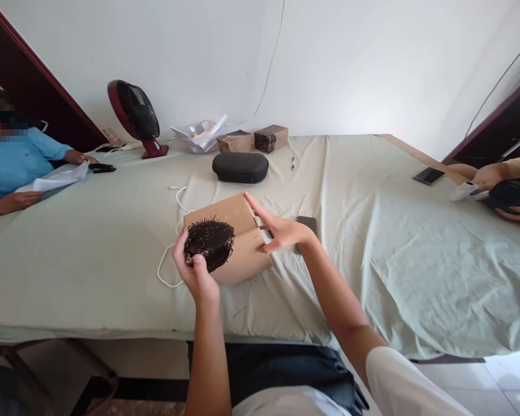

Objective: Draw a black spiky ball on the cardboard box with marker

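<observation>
A brown cardboard box [247,254] is tilted between my hands, above or against the cloth-covered table. Dark, dense scribble-like marks form a large black patch [214,240] on its left part. My left hand [195,268] grips the left end, its thumb over the black patch and the other fingers around the edge. At the right end, my right hand [279,228] holds the box with fingers spread along its edge, one reaching the far top corner. The underside of the box is hidden. A white cable [161,268] curves out from behind the left end.
Beyond the box lie a black zip case [240,167], two small cardboard boxes [271,138] [236,141], a plastic basket [195,141] and a fan [136,115]. A dark flat object [307,225] lies behind my right wrist. People sit at left and right; a phone [429,175] lies near the right one.
</observation>
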Demonstrator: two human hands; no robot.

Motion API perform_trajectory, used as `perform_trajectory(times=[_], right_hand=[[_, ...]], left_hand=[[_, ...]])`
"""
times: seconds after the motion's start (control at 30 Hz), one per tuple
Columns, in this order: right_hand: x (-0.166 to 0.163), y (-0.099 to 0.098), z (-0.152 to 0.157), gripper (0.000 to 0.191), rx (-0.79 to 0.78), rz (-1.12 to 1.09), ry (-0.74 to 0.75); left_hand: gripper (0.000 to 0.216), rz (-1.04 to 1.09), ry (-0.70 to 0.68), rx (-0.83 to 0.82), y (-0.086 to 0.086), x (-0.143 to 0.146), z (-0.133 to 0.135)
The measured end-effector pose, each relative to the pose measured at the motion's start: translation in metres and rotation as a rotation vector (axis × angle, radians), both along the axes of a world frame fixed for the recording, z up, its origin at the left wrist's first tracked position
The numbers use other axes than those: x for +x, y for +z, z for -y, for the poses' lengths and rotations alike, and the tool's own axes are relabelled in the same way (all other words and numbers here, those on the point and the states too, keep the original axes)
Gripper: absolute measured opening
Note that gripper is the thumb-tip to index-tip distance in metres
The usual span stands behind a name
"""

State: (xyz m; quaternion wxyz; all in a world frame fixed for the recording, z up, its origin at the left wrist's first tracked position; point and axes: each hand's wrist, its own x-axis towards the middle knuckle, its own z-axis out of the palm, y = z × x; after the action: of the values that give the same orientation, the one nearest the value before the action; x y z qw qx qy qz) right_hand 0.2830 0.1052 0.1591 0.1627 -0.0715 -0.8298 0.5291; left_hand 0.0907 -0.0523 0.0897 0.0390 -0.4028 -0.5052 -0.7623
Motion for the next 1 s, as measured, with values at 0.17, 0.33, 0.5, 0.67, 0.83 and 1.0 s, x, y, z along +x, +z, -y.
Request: perform_trajectory(times=[0.17, 0.33, 0.5, 0.67, 0.83, 1.0], right_hand=[[0.000, -0.001, 0.001, 0.141, 0.000, 0.015, -0.034], [-0.003, -0.006, -0.003, 0.135, -0.006, 0.033, -0.058], [-0.012, -0.021, -0.020, 0.082, -0.070, 0.008, -0.225], [-0.032, -0.063, -0.028, 0.049, 0.187, 0.433, -0.863], [-0.039, -0.098, -0.037, 0.026, 0.096, 0.499, -1.003], [-0.030, -0.093, -0.057, 0.021, -0.171, 0.270, -0.980]], left_hand=[[0.043, -0.278, 0.089, 0.017, 0.001, -0.019, 0.003], [0.048, -0.344, 0.006, 0.072, -0.006, -0.040, 0.003], [0.046, -0.356, 0.020, 0.089, -0.008, -0.048, 0.005], [0.056, -0.461, 0.040, -0.026, -0.006, -0.045, 0.008], [0.065, -0.508, 0.162, -0.211, 0.004, -0.031, 0.013], [0.064, -0.435, 0.260, -0.213, 0.010, -0.027, 0.011]])
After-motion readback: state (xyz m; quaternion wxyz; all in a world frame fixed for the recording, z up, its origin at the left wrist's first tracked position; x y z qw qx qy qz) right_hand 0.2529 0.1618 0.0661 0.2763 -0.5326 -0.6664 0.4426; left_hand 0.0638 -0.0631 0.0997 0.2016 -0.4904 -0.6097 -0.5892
